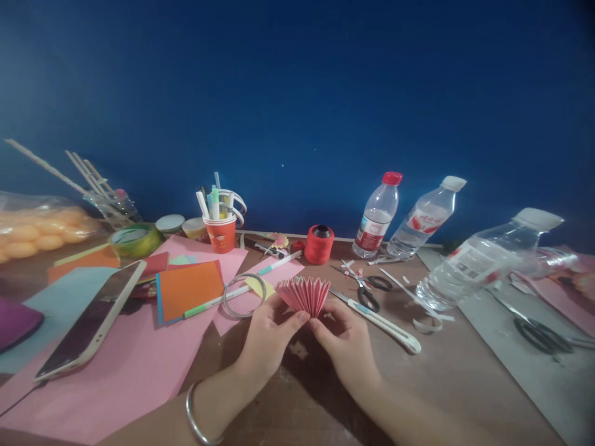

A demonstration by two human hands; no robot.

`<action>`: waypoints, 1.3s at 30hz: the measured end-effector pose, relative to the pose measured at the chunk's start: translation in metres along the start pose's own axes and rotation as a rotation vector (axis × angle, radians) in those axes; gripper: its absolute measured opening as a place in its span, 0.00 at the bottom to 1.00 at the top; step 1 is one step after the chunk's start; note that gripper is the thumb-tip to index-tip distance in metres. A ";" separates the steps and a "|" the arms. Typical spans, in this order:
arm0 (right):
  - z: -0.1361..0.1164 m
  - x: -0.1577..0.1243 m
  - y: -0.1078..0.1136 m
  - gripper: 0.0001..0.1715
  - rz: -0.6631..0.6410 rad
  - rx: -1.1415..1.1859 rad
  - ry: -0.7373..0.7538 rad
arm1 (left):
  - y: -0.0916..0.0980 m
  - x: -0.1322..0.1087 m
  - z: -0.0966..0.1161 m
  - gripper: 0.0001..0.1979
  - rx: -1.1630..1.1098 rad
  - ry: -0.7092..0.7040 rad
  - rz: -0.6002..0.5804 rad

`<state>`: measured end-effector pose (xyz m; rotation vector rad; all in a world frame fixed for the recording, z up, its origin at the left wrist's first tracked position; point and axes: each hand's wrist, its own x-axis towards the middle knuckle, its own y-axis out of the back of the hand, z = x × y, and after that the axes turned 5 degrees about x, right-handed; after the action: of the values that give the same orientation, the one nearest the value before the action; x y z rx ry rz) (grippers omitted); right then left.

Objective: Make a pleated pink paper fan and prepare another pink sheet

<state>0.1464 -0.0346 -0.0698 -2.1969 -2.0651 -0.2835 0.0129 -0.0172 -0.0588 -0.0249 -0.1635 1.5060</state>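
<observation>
Silver rings the left wrist: a bangle point(189, 409), at 7 o'clock from the fan. Next come the left hand point(267, 331) at 8 and the right hand point(346, 337) at 4, both clamped on the lower part of the pink fan point(304, 294), thumbs side by side at its gathered base; the fingers behind are partly hidden. The fan sits at the centre of the dial, between the hands, its pleats spread towards 12.

It looks like folded paper, so it should be light, springy and not slippery, stiff along each fold but easily crushed. The gathered base seems the best hold; a pinch on the loose top edge would likely flatten the pleats.

A knife point(385, 325) lies between 3 and 4, a phone point(93, 322) near 9. Scissors point(361, 284) lie between 2 and 3. Farther off, a red spool point(319, 248) stands just past 12, a cup point(220, 236) of pens at 10, and a red-capped bottle point(376, 217) towards 2. Behind everything is a blue wall point(297, 111).
</observation>
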 end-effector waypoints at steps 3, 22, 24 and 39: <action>0.001 0.000 0.001 0.07 -0.010 -0.002 -0.001 | 0.000 -0.001 0.001 0.11 -0.001 0.000 -0.004; 0.001 0.000 0.001 0.05 -0.041 -0.015 -0.004 | 0.001 0.000 -0.003 0.13 -0.033 0.026 -0.051; 0.001 0.001 0.001 0.05 -0.044 -0.021 0.000 | 0.002 0.000 -0.002 0.12 -0.016 0.021 -0.056; -0.010 0.006 0.005 0.06 -0.146 -0.163 0.071 | 0.008 0.005 0.001 0.03 0.210 -0.019 -0.059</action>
<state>0.1515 -0.0310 -0.0581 -2.0890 -2.2396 -0.5548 0.0053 -0.0119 -0.0585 0.1613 -0.0201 1.4587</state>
